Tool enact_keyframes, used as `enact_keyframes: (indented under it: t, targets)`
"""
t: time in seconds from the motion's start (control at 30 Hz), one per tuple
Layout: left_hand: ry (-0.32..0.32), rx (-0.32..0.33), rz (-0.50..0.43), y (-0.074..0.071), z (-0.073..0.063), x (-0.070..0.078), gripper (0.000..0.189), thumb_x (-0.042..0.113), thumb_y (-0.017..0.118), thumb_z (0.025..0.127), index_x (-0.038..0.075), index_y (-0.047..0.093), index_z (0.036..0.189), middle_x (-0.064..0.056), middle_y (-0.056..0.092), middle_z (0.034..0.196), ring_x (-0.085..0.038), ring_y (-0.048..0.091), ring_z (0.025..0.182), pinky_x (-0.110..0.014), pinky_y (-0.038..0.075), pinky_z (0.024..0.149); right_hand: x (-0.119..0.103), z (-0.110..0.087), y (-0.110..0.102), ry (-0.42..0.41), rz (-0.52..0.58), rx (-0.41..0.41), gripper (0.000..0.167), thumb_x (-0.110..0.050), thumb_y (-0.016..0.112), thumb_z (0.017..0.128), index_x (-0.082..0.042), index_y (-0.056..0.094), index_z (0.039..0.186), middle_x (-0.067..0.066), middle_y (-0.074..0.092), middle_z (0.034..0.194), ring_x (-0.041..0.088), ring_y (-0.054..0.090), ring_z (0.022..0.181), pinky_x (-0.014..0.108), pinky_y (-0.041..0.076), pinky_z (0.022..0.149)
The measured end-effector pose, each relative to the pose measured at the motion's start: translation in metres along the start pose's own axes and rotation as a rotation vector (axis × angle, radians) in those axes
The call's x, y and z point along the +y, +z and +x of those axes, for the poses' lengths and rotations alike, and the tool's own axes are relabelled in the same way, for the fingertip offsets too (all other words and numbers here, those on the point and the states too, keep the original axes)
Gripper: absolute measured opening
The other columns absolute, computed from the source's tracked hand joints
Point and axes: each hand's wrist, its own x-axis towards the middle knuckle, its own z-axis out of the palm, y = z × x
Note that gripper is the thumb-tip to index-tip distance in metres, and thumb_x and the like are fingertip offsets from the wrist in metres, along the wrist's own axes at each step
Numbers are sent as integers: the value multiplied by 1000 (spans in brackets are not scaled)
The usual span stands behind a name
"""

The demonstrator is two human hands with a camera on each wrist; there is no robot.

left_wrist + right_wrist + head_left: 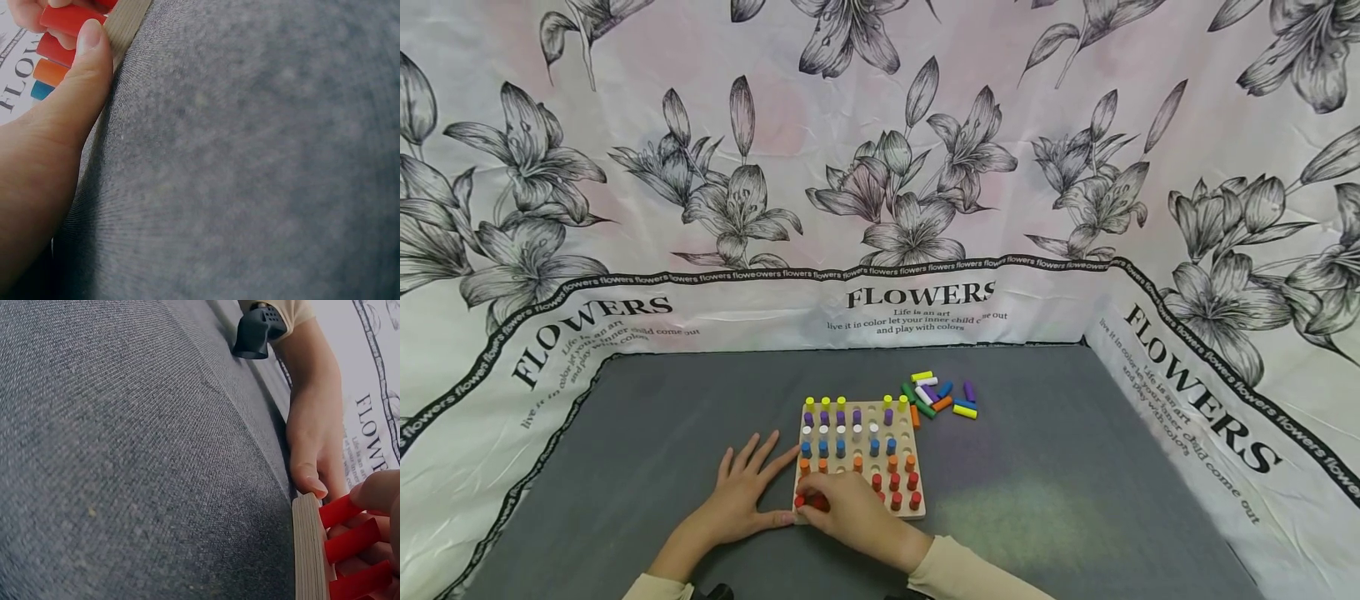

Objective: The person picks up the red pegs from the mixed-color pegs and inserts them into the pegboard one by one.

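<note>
A wooden peg board [914, 514] with rows of coloured pegs lies on the grey cloth. My right hand [857, 510] reaches over its near left part, finger and thumb pinching a red peg [338, 512] at the corner. That peg stands in the board beside other red pegs [353, 541]. My left hand [743, 496] rests on the cloth at the board's left side, fingers spread. Its thumb [94, 69] touches the board's near corner. From front to back the rows run red, orange, blue, white, purple and yellow, with some bare holes. My right hand hides part of the front rows.
Loose pegs lie in a pile behind the board's right corner, among them a purple peg [969, 391], a yellow peg [965, 412] and a green peg [925, 409]. A flower-printed cloth [917, 317] rises around the table's back and sides.
</note>
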Motion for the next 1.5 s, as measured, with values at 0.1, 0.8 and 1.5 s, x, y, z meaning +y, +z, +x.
enact_keyframes:
  t: [0.1, 0.8, 1.5]
  targets:
    - [-1, -2, 7, 1, 0, -1, 94, 68, 70, 75, 35, 32, 155, -16, 24, 164, -50, 20, 149, -79, 13, 107, 0, 0, 1, 9, 32, 1, 15, -23, 74, 90, -16, 71, 102, -8, 76, 92, -11, 64, 81, 2, 46, 71]
    - [13, 15, -2, 0, 0, 3, 94, 68, 71, 75, 34, 35, 155, -18, 27, 163, -52, 22, 147, -80, 14, 106, -3, -4, -11, 113, 205, -18, 22, -22, 73, 91, -13, 70, 111, -3, 76, 100, -4, 69, 88, 8, 53, 75]
    - [-21, -77, -50, -18, 2, 4, 89, 67, 68, 79, 33, 36, 154, -15, 27, 164, -49, 23, 149, -78, 12, 109, 23, -28, -80, 213, 187, 141, 29, -25, 71, 92, -15, 71, 119, 0, 74, 113, 15, 71, 100, 39, 59, 84]
